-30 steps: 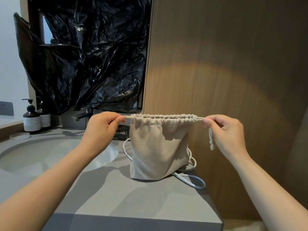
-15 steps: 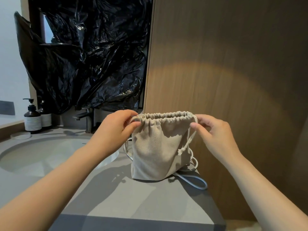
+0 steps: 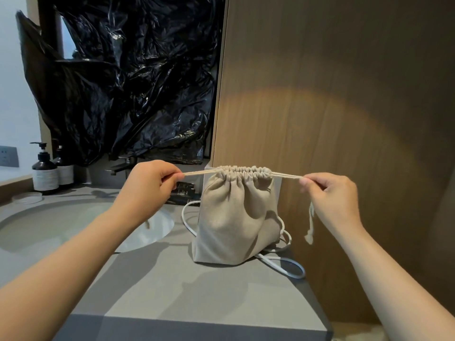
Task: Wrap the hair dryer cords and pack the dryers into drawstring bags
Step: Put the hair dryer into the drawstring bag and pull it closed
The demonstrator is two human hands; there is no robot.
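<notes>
A beige drawstring bag (image 3: pixel 234 217) stands full on the grey counter (image 3: pixel 197 291), its mouth gathered tight. My left hand (image 3: pixel 150 183) pinches the drawstring at the bag's left side. My right hand (image 3: pixel 332 195) pinches the drawstring on the right, and the string's loose end (image 3: pixel 310 225) dangles below it. Both strings are stretched taut and level. A white cord (image 3: pixel 283 264) loops on the counter behind and beside the bag. The dryer itself is hidden inside the bag.
A round sink (image 3: pixel 73 230) lies at the left with a tap (image 3: pixel 120 164) behind it. Two dark pump bottles (image 3: pixel 46 173) stand at the far left. Black plastic sheeting (image 3: pixel 135 82) hangs behind. A wooden panel (image 3: pixel 344 119) rises at the right.
From holding the bag's gathered rim half a second ago, both hands have moved outward along the drawstrings, pulling them taut, and the bag's mouth has cinched narrower.
</notes>
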